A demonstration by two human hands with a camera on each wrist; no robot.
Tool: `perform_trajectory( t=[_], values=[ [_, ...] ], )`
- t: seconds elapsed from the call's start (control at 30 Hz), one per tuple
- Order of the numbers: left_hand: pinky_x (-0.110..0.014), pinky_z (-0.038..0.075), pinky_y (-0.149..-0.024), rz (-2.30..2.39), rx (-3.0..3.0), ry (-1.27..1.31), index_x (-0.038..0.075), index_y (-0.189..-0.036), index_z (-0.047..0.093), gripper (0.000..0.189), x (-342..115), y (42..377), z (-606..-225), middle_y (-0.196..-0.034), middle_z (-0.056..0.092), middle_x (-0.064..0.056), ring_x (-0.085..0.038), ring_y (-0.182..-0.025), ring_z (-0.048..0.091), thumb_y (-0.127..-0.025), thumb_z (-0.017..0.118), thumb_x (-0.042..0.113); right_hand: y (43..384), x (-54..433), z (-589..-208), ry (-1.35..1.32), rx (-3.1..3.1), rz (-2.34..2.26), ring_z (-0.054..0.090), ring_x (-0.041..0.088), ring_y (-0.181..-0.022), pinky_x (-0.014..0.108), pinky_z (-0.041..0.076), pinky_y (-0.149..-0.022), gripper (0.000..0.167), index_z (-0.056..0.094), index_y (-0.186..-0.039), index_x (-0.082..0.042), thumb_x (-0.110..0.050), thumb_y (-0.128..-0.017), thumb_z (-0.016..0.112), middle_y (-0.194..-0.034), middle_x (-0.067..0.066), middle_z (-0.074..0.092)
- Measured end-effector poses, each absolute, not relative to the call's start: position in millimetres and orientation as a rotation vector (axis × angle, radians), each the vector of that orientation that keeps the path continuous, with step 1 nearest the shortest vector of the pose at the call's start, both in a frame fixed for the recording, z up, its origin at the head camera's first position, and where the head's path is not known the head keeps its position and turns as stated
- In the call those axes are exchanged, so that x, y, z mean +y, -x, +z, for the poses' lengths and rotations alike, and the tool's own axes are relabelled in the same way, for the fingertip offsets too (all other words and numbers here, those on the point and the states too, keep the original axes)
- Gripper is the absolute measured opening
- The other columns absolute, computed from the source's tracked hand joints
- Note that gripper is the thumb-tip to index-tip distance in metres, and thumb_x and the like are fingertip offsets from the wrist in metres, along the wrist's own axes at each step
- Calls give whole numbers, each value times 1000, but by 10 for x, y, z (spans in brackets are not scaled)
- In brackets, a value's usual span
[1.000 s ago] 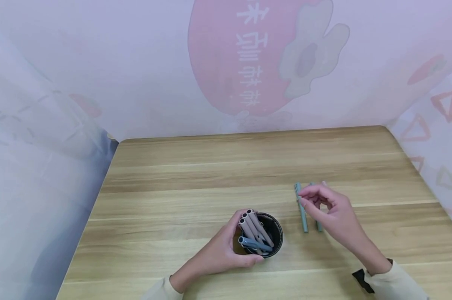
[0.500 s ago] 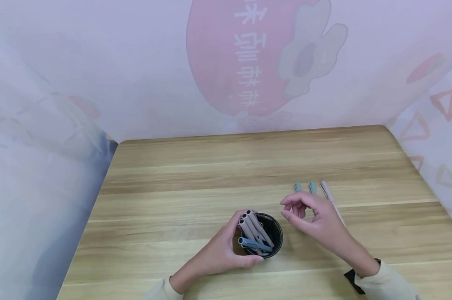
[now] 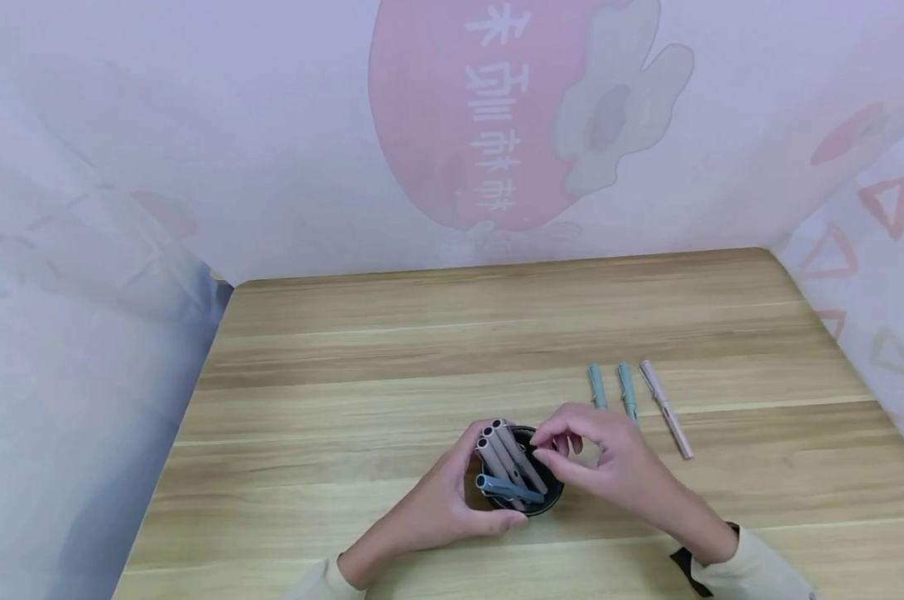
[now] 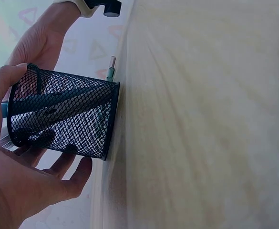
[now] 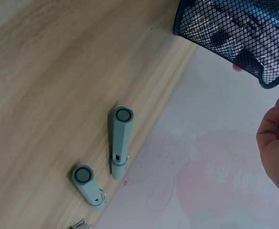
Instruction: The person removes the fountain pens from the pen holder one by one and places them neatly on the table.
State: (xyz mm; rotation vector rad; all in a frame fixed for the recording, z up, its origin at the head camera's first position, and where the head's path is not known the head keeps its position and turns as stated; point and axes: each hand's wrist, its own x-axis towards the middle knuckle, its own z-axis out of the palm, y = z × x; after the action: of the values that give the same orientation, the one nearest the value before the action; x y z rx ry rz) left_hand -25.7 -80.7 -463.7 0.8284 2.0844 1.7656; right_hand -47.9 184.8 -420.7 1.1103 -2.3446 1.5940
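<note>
My left hand [image 3: 452, 504] grips a black mesh pen cup [image 4: 65, 112], its thumb at the rim and its fingers round the side. Several greyish-pink pens [image 3: 500, 454] and a blue pen [image 3: 507, 488] lean in the cup toward that hand. My right hand [image 3: 609, 454] is at the cup's right rim, thumb and forefinger bent toward each other; no pen shows between them. Behind it on the table lie two green pens [image 3: 626, 387] and a pink pen [image 3: 666, 410]. The right hand hides the near ends of the green ones.
The wooden table [image 3: 347, 358] reaches back to a pale printed curtain [image 3: 287, 167]. More of this cloth hangs along the left and right sides.
My right hand has moved left and toward me, from over the green pens to the cup's rim. The pink pen has come into full view. My left hand and the cup stay put.
</note>
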Motion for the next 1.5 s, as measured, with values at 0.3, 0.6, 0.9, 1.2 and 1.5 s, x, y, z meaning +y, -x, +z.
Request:
perform_trajectory(
  t=[0.3, 0.6, 0.9, 1.2, 1.5],
  values=[
    [-37, 50, -109, 1732, 2086, -791, 32, -158, 42, 85, -812, 258, -4624, -141, 64, 6, -20, -124, 63, -90, 93, 30, 452, 1737, -4228, -1187, -2331, 1584, 61, 7, -81, 23, 53, -70, 28, 78, -108, -18, 4, -92, 83, -93, -13, 69],
    [-37, 48, -111, 1716, 2114, -792, 32, -158, 41, 85, -819, 252, -4639, -137, 66, 7, -18, -124, 63, -91, 93, 33, 415, 1608, -4217, -1259, -2351, 1611, 59, 4, -76, 20, 53, -63, 28, 76, -110, -23, -1, -95, 84, -90, -14, 66],
    [-37, 46, -113, 1716, 2093, -772, 35, -156, 42, 83, -820, 251, -4642, -136, 66, 8, -19, -126, 61, -90, 93, 34, 432, 1583, -4198, -1298, -2391, 1580, 58, 2, -76, 20, 53, -62, 25, 75, -109, -23, -5, -95, 86, -88, -15, 64],
    [-37, 49, -110, 1731, 2076, -789, 34, -156, 42, 83, -814, 253, -4637, -136, 65, 5, -19, -123, 64, -91, 93, 32, 452, 1568, -4198, -1379, -2415, 1467, 57, 0, -76, 19, 52, -61, 23, 75, -112, -22, -10, -96, 87, -88, -15, 63],
    [-37, 50, -110, 1745, 2034, -766, 34, -157, 41, 84, -827, 242, -4623, -134, 66, 4, -20, -120, 66, -91, 92, 28, 438, 1500, -4208, -1461, -2392, 1394, 58, 1, -79, 18, 53, -65, 19, 77, -114, -18, -10, -98, 85, -100, -12, 68]
  ],
)
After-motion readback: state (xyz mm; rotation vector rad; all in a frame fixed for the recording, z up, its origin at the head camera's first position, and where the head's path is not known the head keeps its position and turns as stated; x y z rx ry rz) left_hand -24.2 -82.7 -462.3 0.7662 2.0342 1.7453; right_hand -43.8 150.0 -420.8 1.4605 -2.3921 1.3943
